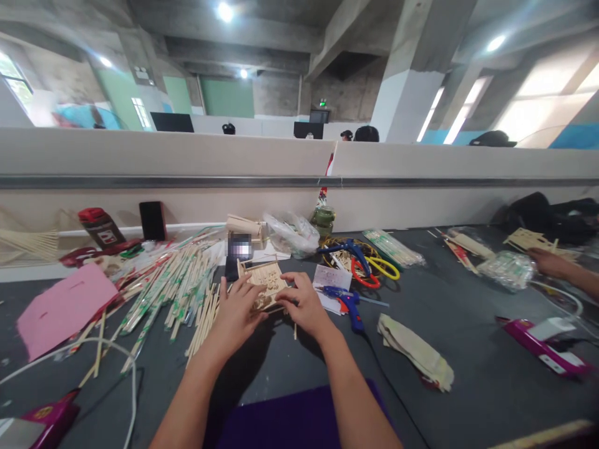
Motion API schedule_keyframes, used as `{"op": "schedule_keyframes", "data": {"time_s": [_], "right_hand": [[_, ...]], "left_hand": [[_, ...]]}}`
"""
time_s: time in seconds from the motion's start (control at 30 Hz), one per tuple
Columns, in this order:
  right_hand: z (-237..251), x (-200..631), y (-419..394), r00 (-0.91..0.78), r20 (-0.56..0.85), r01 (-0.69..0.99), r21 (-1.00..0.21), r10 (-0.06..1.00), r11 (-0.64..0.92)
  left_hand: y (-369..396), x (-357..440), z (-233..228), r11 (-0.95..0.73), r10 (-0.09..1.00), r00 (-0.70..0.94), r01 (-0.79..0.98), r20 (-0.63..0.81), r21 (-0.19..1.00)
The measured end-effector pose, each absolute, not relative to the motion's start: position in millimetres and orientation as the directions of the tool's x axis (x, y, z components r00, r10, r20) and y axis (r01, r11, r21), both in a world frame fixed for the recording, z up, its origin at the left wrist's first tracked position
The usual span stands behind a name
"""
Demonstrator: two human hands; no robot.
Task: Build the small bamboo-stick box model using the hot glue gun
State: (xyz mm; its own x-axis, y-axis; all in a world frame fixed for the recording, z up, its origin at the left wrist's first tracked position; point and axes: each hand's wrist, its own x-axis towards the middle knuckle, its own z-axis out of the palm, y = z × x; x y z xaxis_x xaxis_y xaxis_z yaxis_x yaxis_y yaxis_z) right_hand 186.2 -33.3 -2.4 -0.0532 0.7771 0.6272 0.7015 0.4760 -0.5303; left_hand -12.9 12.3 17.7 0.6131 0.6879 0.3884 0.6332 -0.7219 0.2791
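Observation:
A small tray-like piece built from wooden sticks [266, 274] is tilted up between my hands, its inside covered with little stick ends. My left hand [236, 308] is closed on its left side, with the fingers over the near edge. On the right edge, my right hand [304, 302] grips it with thumb and fingers. Part of the near side is hidden by the fingers. Loose bare sticks [203, 321] lie just left of my left hand. To the right of my right hand rests a blue glue gun [346, 302] with a clear glue stick in its back.
Wrapped chopsticks [163, 287] and pink foam [68, 305] spread left. Scissors [367, 274], another glue gun [350, 249] and a glove [416, 352] lie right. A purple mat [285, 421] is in front. Another person's hand [547, 262] works at far right. A partition [187, 156] stands behind.

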Motion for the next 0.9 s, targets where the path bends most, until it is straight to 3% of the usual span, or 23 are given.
{"op": "schedule_keyframes", "data": {"time_s": [0.3,0.9], "right_hand": [[1,185,-35,-0.023,0.617,0.646,-0.592,0.787,0.483],[-9,191,-27,0.052,0.437,0.538,-0.77,0.898,0.344]], "left_hand": [[34,-9,23,-0.648,0.76,0.61,0.681,0.225,0.341],[25,0,19,-0.602,0.797,0.542,0.751,0.267,0.272]]}}
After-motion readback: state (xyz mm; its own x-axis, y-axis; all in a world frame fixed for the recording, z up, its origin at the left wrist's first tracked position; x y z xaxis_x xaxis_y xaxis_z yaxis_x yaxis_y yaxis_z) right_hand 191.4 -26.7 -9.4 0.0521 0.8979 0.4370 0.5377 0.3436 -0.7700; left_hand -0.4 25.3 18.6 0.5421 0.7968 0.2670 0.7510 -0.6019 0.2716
